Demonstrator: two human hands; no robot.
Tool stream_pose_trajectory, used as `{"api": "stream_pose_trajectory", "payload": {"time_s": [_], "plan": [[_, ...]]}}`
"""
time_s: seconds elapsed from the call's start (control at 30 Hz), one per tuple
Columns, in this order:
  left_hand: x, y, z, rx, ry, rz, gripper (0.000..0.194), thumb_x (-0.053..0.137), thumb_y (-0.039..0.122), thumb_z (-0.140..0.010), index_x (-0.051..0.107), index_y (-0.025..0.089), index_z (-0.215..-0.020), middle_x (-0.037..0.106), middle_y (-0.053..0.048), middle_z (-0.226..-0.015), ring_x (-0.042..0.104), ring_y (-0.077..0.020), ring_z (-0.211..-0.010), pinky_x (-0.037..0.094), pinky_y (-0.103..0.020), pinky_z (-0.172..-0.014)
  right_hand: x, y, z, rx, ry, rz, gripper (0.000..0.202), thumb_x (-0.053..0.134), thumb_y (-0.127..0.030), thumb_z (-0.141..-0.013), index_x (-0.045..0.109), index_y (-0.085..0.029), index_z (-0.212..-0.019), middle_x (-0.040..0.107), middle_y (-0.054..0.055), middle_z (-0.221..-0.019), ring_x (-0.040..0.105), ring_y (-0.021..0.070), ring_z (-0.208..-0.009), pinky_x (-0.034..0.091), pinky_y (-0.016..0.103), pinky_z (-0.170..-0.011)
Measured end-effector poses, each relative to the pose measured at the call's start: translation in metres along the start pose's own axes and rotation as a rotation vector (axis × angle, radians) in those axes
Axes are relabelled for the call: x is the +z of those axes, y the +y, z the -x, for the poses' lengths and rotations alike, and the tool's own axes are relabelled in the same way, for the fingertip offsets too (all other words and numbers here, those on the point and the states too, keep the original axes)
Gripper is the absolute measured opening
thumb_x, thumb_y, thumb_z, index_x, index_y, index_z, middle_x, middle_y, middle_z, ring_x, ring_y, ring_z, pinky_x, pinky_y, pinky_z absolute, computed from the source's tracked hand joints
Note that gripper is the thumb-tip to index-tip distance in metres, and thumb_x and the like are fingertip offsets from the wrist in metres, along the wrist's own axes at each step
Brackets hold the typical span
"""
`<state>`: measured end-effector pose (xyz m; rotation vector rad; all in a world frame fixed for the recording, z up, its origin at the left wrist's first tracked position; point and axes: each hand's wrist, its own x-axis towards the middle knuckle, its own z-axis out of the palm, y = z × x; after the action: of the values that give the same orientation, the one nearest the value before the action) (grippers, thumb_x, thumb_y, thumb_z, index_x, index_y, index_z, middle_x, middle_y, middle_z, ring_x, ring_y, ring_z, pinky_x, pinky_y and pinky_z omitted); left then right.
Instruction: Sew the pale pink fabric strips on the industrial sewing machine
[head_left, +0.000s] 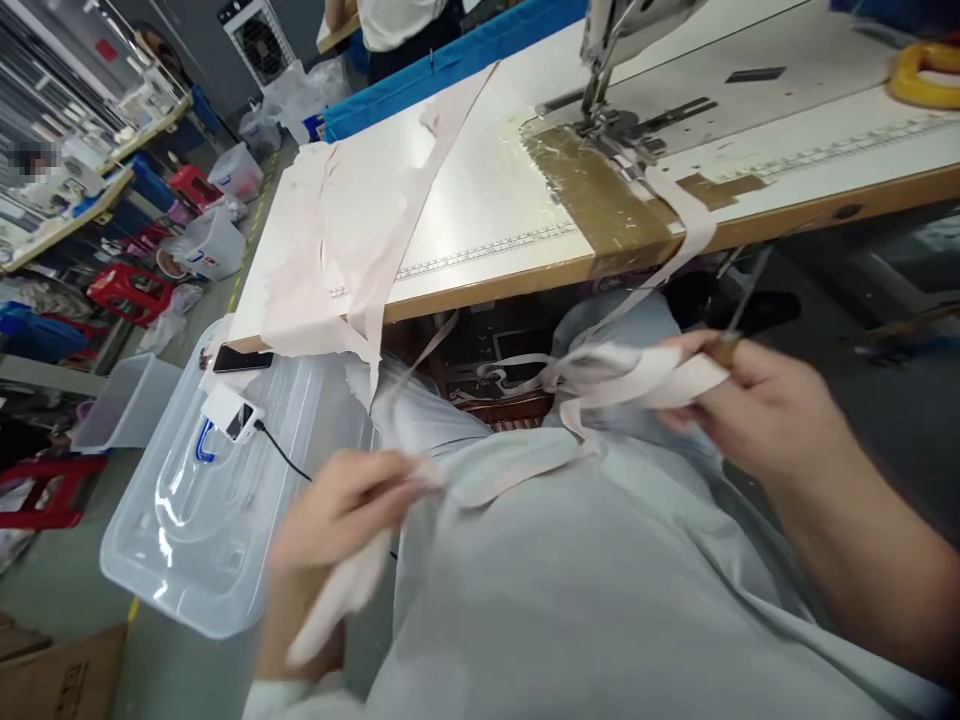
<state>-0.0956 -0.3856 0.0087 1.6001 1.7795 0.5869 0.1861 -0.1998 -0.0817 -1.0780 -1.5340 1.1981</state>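
My left hand (352, 505), somewhat blurred, is closed on a pale pink fabric strip; one end hangs below the fist and another part runs across my lap. In my right hand (750, 400) is a bunch of the same fabric strips (622, 375), pinched between thumb and fingers. Tangled lengths trail from the bunch over my lap. One strip (690, 220) comes down over the table edge from the sewing machine (611, 110). Pale pink fabric pieces (360, 220) lie on the left of the sewing table (487, 215), partly hanging off its front edge.
A clear plastic bin lid (202, 540) at left carries a white device (232, 413) with a black cable and a dark phone (242, 358). Yellow-handled scissors (926, 78) lie at the table's far right. Red stools (131, 292) and clear bins stand beyond. A person (401, 25) is behind the table.
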Motion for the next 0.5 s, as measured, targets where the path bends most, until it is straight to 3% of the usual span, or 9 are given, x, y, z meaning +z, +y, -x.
{"api": "stream_pose_trajectory", "payload": {"time_s": [0.1,0.17,0.23,0.37,0.5], "plan": [[0.035,0.017,-0.066,0.320,-0.297,0.002,0.024,0.046,0.030,-0.095,0.058,0.019,-0.077,0.057,0.003,-0.065,0.050,-0.0108,-0.057,0.040,-0.022,-0.059,0.027,-0.020,0.021,-0.089,-0.398,0.088,0.022,0.063,-0.043,-0.083,0.066,-0.023,-0.090,0.066,0.005,-0.073,0.058,0.0188,-0.056,0.044,0.029,-0.050],[0.047,0.025,-0.090,0.403,-0.334,0.003,0.022,0.041,0.025,-0.097,0.055,0.020,-0.081,0.056,0.004,-0.066,0.049,-0.0101,-0.057,0.038,-0.022,-0.058,0.036,-0.024,0.028,-0.121,-0.588,0.096,0.025,0.053,-0.046,-0.090,0.063,-0.023,-0.096,0.067,0.006,-0.085,0.063,0.0218,-0.071,0.049,0.030,-0.059],[0.050,0.026,-0.095,0.406,-0.340,-0.017,0.021,0.038,0.023,-0.098,0.053,0.020,-0.082,0.055,0.004,-0.066,0.049,-0.0104,-0.058,0.037,-0.022,-0.058,0.039,-0.021,0.031,-0.061,-0.692,0.074,0.027,0.049,-0.047,-0.093,0.060,-0.023,-0.096,0.065,0.005,-0.084,0.062,0.0221,-0.076,0.049,0.030,-0.064],[0.048,0.011,-0.084,0.350,-0.363,-0.023,0.018,0.037,0.023,-0.098,0.050,0.020,-0.087,0.053,0.004,-0.065,0.049,-0.0115,-0.057,0.038,-0.023,-0.058,0.040,-0.013,0.031,0.094,-0.861,0.032,0.027,0.056,-0.047,-0.090,0.056,-0.024,-0.102,0.061,0.004,-0.082,0.059,0.0208,-0.073,0.048,0.029,-0.064],[0.054,0.000,-0.083,0.370,-0.357,-0.066,0.016,0.040,0.026,-0.097,0.049,0.020,-0.086,0.048,0.004,-0.063,0.044,-0.0118,-0.053,0.032,-0.024,-0.052,0.048,-0.011,0.028,-0.014,-0.875,0.153,0.018,0.054,-0.043,-0.092,0.056,-0.026,-0.090,0.057,0.000,-0.070,0.054,0.0185,-0.062,0.043,0.028,-0.055]]}}
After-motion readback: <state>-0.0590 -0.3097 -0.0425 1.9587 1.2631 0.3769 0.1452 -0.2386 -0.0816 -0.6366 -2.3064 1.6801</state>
